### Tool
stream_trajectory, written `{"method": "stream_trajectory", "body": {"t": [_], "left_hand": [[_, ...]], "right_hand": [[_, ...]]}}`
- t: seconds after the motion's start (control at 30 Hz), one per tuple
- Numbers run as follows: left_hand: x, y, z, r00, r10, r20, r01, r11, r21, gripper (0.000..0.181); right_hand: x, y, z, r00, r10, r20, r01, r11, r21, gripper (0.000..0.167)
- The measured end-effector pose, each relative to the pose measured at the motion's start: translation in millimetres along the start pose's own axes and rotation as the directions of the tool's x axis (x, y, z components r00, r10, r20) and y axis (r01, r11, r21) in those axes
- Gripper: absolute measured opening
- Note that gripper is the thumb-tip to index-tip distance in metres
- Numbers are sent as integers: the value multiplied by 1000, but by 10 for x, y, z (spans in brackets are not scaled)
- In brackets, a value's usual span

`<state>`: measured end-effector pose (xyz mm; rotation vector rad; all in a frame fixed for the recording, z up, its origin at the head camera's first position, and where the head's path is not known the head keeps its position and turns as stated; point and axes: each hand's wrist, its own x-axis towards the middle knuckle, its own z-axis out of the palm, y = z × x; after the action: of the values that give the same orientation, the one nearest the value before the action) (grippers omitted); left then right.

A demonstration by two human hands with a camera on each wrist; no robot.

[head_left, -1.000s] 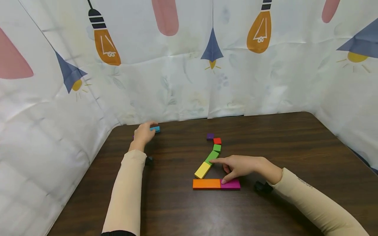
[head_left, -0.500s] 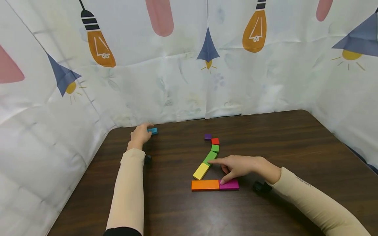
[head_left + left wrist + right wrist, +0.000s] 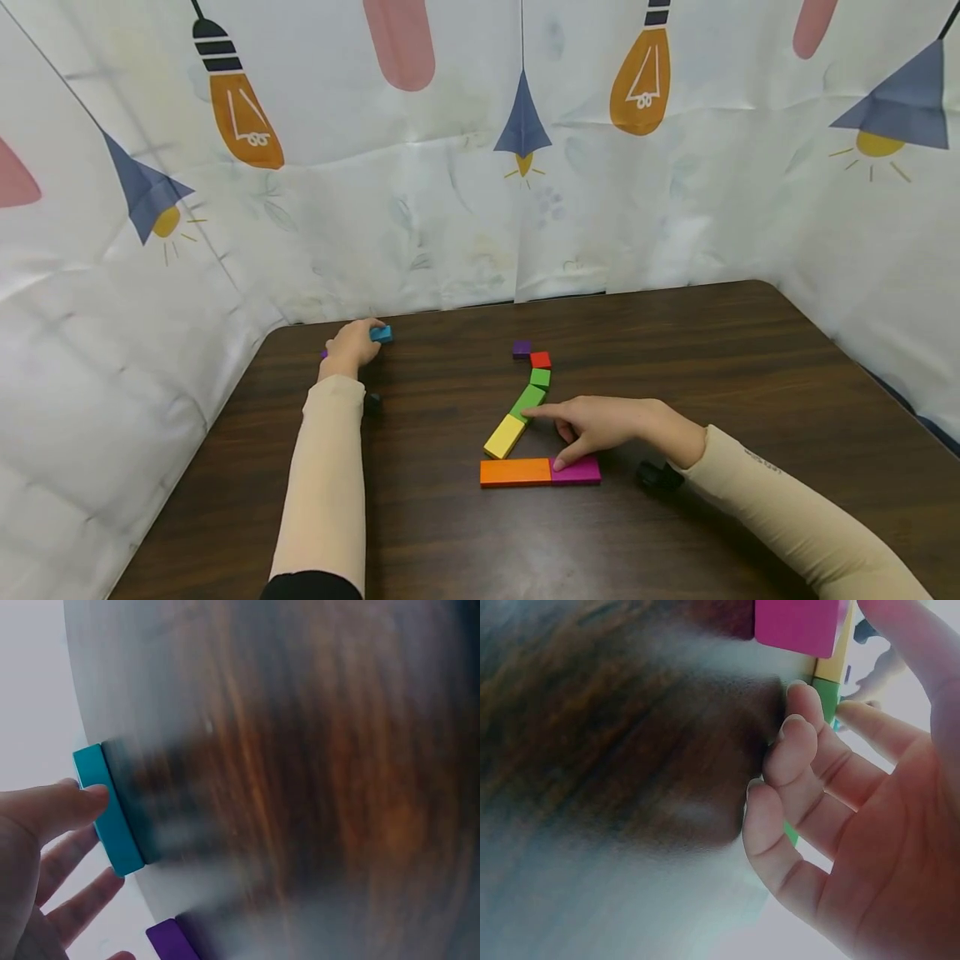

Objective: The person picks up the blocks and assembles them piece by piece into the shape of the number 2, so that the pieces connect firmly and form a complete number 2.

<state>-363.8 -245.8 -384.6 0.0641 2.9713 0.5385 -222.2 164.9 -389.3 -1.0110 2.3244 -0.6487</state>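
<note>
At the table's far left, my left hand [image 3: 350, 343] holds a light-blue block [image 3: 382, 334]. The left wrist view shows the thumb on one face of that blue block [image 3: 116, 817] and fingers behind it. A purple block [image 3: 172, 939] lies close by, mostly hidden by the hand in the head view. My right hand [image 3: 603, 423] has its index finger stretched onto a long green block [image 3: 528, 401], while its thumb rests on a magenta block [image 3: 581, 473]. Its other fingers bend loosely, with nothing in them, in the right wrist view.
An orange block [image 3: 514, 472] lies end to end with the magenta one. Above it a slanting row runs from a yellow block [image 3: 505, 437] through green to a small green block [image 3: 540, 378], a red block [image 3: 541, 360] and a purple cube [image 3: 522, 349]. Behind the table [image 3: 675, 333] hangs a printed curtain [image 3: 450, 225].
The head view has shifted slightly. My left hand has closed in on the blue block, its fingers now around it. The right hand stays on the green and magenta blocks.
</note>
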Motion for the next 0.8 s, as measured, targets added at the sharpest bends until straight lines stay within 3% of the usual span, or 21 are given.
{"method": "stream_trajectory", "body": {"t": [0.3, 0.8], "left_hand": [[-35, -57, -10, 1000, -3, -27, 3, 1000, -5, 47], [-46, 19, -73, 1000, 17, -18, -17, 1000, -5, 46]], "right_hand": [[4, -15, 0, 1000, -3, 1, 3, 1000, 3, 78], [-4, -16, -5, 1000, 3, -5, -3, 1000, -7, 78]]}}
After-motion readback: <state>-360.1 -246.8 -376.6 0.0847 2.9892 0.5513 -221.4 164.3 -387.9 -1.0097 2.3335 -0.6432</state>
